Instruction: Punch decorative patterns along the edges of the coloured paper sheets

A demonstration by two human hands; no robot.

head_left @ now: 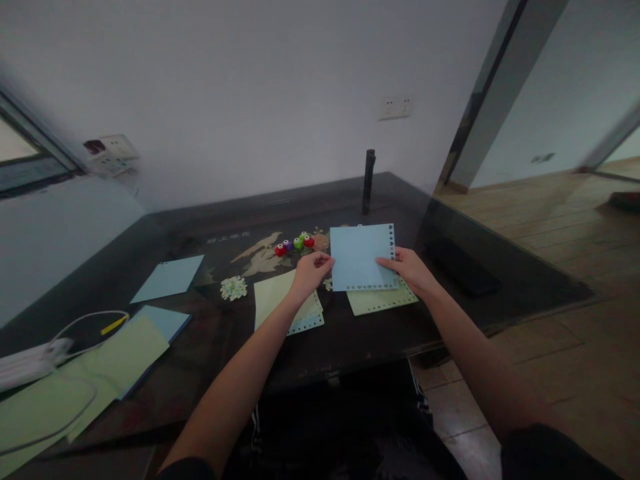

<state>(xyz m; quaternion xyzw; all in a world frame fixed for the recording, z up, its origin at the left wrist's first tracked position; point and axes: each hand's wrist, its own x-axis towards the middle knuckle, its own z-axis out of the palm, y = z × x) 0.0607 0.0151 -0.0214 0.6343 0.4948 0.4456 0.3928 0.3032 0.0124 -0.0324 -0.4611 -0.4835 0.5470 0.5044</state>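
A light blue sheet of paper (357,257) is held up over the dark table, with small punched shapes along its right and bottom edges. My left hand (311,272) pinches its left edge. On the right side, my right hand (406,268) grips the sheet, thumb on top and fingers behind. Partly hidden below it lies a pale green sheet (381,301) with a punched border. Under my left forearm rests a pile of green and blue punched sheets (273,297). Several small red, green and purple craft punches (296,245) stand in a row behind my left hand.
A heap of small paper cut-outs (233,288) lies left of the pile. Farther left are a blue sheet (170,277), green sheets (120,353) and a white power strip (35,363) with its cable. A black upright object (369,181) stands at the back; a dark flat object (463,267) lies right.
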